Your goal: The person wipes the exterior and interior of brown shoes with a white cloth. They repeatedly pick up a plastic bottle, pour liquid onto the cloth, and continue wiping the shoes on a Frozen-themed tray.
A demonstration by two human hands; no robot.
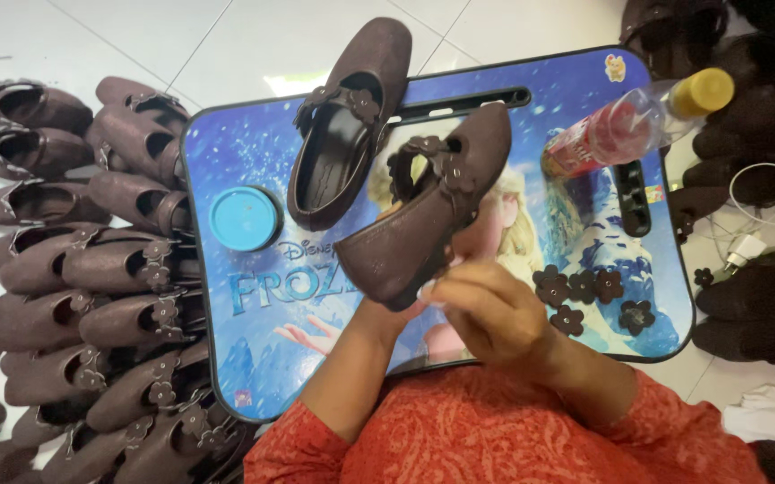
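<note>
At the centre of the frame my left hand point(385, 309) has its grip clenched on the brown shoe point(428, 211) above the blue tabletop point(253, 323), my right hand point(495, 314) pinching its edge.

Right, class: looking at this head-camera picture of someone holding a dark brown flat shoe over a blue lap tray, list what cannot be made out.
- Left hand: hidden behind the held dark brown flat shoe; grip unseen.
- Right hand: fingertips at the shoe's edge, too small to tell what they pinch.
- Clear plastic bottle with yellow cap: contents blurred.
- Pile of brown shoes: cut off by the left edge.
- Blue lap tray: near edge covered by the orange sleeves.
</note>
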